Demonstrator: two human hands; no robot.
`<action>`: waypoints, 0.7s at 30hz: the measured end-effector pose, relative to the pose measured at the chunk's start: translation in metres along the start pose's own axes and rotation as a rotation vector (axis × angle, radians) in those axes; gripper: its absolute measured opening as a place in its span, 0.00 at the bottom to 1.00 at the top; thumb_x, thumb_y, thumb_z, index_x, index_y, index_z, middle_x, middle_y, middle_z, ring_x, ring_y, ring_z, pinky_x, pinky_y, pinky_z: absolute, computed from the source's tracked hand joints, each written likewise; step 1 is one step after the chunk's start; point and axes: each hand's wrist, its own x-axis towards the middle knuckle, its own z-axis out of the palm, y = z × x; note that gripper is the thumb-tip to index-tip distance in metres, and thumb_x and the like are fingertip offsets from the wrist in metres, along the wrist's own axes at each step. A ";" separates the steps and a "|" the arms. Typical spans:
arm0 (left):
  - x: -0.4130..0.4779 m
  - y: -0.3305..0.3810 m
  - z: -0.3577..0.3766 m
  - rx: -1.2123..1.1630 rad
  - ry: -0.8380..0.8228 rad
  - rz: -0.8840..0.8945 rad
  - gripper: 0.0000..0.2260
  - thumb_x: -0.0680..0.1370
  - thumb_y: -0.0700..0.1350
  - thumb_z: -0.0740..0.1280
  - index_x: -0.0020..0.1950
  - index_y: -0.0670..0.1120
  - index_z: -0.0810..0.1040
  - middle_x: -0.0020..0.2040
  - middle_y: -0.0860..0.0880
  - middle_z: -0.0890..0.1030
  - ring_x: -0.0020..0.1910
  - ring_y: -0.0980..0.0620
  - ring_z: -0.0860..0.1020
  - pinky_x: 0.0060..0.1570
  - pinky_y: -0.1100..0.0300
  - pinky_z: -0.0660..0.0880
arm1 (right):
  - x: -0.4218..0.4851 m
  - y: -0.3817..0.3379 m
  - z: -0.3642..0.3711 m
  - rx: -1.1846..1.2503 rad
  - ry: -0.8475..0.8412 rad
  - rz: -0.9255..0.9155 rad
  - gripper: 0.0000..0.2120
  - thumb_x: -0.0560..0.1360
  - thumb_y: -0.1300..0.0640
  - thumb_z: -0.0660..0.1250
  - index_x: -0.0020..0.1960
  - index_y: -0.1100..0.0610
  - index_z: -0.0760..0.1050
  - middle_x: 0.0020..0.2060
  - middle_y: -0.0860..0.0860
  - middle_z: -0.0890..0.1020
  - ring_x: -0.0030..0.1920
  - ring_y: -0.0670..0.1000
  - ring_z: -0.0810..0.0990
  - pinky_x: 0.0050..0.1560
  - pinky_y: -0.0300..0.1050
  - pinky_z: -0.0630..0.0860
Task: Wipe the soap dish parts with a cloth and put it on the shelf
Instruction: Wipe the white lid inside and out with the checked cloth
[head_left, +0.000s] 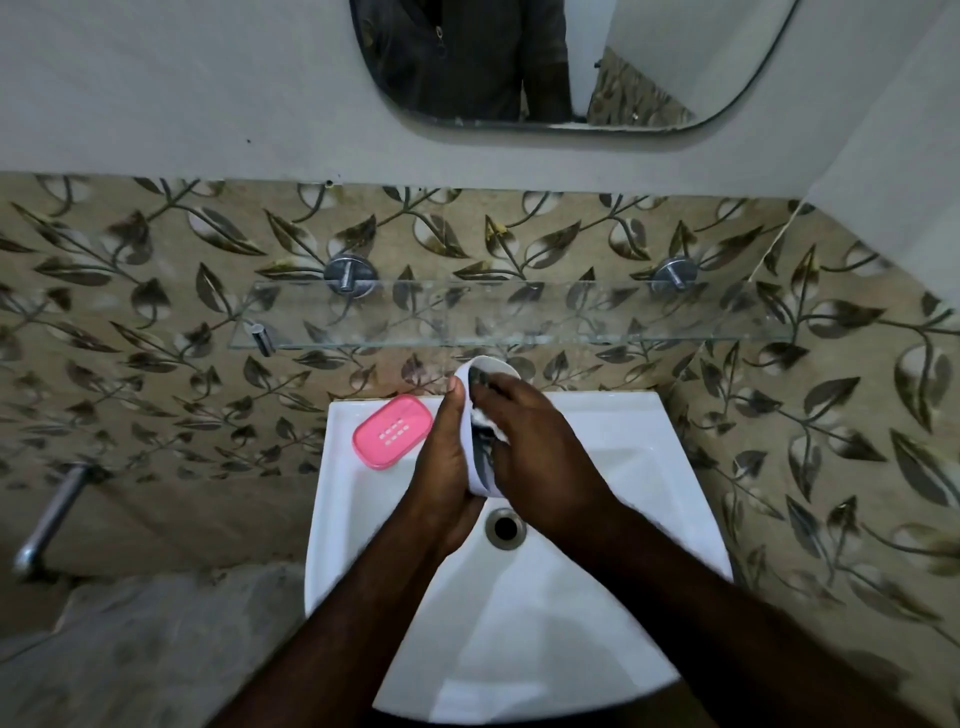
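above the white sink (649, 431), both hands busy with the white soap dish base (480, 415): held tilted on edge, open side turned right, gripped along its outer wall by the left hand (447, 467). inside it, a small white cloth (491, 423), pinched and pressed against the inner face by the fingers of the right hand (540, 452). on the sink's back left rim, lying flat and apart from the hands, the pink slotted soap dish tray (393, 430). higher on the tiled wall, the glass shelf (519, 317), bare. at the basin's bottom, an open drain (505, 527).
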 end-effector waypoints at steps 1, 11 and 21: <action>0.000 -0.001 -0.001 0.014 -0.013 -0.004 0.19 0.82 0.57 0.56 0.61 0.46 0.78 0.57 0.47 0.83 0.57 0.52 0.81 0.62 0.56 0.74 | 0.006 -0.001 0.000 0.006 0.023 0.025 0.25 0.72 0.64 0.59 0.68 0.58 0.75 0.66 0.57 0.75 0.65 0.56 0.75 0.65 0.36 0.68; 0.007 0.013 0.005 0.123 -0.075 -0.020 0.25 0.81 0.61 0.53 0.60 0.44 0.78 0.54 0.44 0.84 0.54 0.48 0.83 0.59 0.53 0.76 | -0.008 0.004 0.002 -0.063 0.054 -0.008 0.27 0.71 0.66 0.59 0.71 0.61 0.71 0.71 0.58 0.72 0.71 0.58 0.68 0.73 0.38 0.58; 0.009 0.008 0.012 0.145 -0.117 -0.018 0.23 0.81 0.60 0.52 0.54 0.46 0.80 0.40 0.48 0.87 0.39 0.52 0.86 0.35 0.57 0.81 | -0.007 0.006 -0.028 -0.070 0.010 -0.001 0.20 0.69 0.62 0.63 0.60 0.56 0.81 0.55 0.52 0.84 0.56 0.52 0.81 0.55 0.33 0.70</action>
